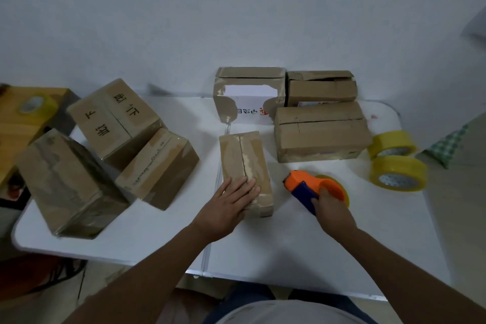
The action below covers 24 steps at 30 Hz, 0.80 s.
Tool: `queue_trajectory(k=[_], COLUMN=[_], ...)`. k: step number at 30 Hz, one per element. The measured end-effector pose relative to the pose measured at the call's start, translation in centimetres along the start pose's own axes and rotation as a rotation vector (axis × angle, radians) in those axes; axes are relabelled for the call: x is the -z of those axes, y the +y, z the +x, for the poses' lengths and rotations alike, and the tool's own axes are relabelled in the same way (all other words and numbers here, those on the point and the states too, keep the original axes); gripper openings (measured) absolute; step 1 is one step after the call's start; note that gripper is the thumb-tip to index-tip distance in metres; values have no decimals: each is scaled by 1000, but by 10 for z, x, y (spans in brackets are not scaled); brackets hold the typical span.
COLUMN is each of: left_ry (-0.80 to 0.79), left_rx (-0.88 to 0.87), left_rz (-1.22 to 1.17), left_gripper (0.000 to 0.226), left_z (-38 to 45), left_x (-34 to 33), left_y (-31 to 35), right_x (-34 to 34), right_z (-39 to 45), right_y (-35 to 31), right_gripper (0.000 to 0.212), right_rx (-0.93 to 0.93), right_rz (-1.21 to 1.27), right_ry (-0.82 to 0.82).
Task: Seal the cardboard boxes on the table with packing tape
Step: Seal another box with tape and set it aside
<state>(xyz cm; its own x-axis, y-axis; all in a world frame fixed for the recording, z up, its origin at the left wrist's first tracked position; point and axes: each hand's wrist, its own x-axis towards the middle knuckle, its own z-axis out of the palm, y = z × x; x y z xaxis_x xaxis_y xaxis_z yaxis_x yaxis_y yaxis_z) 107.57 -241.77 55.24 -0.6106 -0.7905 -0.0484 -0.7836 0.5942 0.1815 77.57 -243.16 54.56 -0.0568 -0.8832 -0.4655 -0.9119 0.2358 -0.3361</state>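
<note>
Progress: early-to-middle, judging by seams | small cardboard box lying centre-near on tabletop, seam untaped | left hand pressing flat on flaps | right hand gripping tape dispenser just right | three far-right boxes awaiting; left boxes looking taped.

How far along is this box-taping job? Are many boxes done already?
Three boxes on the left look already taped and set aside. In hand: the left hand presses flat on a small box whose centre seam is open, while the right hand grips the tape dispenser beside it. Left: three boxes at the back with loose flaps. Two spare tape rolls wait on the right.
</note>
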Motion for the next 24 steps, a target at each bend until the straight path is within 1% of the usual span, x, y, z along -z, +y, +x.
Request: queue_trajectory(k=[2, 4, 6, 10, 11, 12, 13, 15, 17, 18, 20, 21, 24], left_ry=[-4, -9, -6, -25, -15, 20, 71, 136, 79, 22, -48, -40, 63], left_rx=[8, 14, 31, 113, 130, 166, 239, 491, 722, 783, 826, 843, 926], left_rz=[-23, -49, -66, -63, -104, -193, -329, -702, -1062, -1184, -1353, -1440, -1660], left_gripper=[63, 61, 57, 51, 49, 46, 41, 32, 34, 37, 41, 40, 32], left_z=[1, 6, 17, 38, 43, 48, 53, 64, 75, 80, 86, 88, 90], left_x=[0, 2, 8, 24, 30, 36, 44, 61, 75, 78, 82, 84, 86], left_y=[-1, -4, -6, -1, 5, 13, 24, 43, 58, 63, 72, 76, 83], right_x=[14, 28, 39, 53, 56, 60, 65, 74, 80, 82, 85, 87, 89], right_z=[-3, -7, -9, -13, -15, -15, -16, -16, -15, -15, -14, -14, -13], right_y=[2, 3, 4, 6, 5, 4, 3, 0, -2, -3, -7, -8, -7], right_gripper=[25, 33, 35, 27, 27, 29, 33, 40, 44, 45, 47, 47, 49], right_rx=[93, 160, 158, 160, 162, 162, 165, 194, 229, 242, 262, 267, 271], right_rz=[111, 225, 285, 317, 332, 350, 366, 346, 284, 268, 263, 262, 249], right_ry=[39, 57, 67, 121, 131, 143, 159, 189, 190, 185, 185, 188, 187])
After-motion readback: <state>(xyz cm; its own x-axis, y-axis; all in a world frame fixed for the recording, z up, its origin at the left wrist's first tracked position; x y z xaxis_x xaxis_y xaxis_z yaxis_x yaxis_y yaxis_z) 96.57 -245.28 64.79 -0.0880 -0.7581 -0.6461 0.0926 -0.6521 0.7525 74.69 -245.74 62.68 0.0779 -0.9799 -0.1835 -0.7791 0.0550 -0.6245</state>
